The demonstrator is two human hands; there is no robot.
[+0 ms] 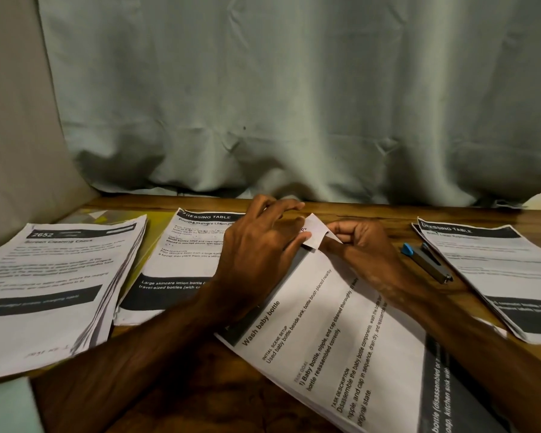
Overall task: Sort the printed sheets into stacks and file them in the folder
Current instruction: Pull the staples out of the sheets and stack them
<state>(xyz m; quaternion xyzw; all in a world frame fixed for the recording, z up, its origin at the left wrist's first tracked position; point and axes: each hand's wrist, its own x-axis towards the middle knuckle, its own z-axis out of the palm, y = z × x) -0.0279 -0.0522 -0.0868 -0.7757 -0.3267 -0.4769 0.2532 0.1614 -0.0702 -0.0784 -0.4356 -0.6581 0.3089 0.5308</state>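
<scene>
Pins the Wash baby bottle sheets, slanted on the counter, under spread, released left fingers; pinches their turned-up corner in right fingers, probably squaring it for the stapler (just beside). Set apart from the other stacks, presumably against mixing.

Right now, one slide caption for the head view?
Left hand presses, right hand pinches a corner of the white printed sheet stack.

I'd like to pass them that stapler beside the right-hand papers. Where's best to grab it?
Probably from above, pinching the stapler across its narrow grey middle: it lies flat on the table, long and slim, between the right hand and the right stack.
</scene>
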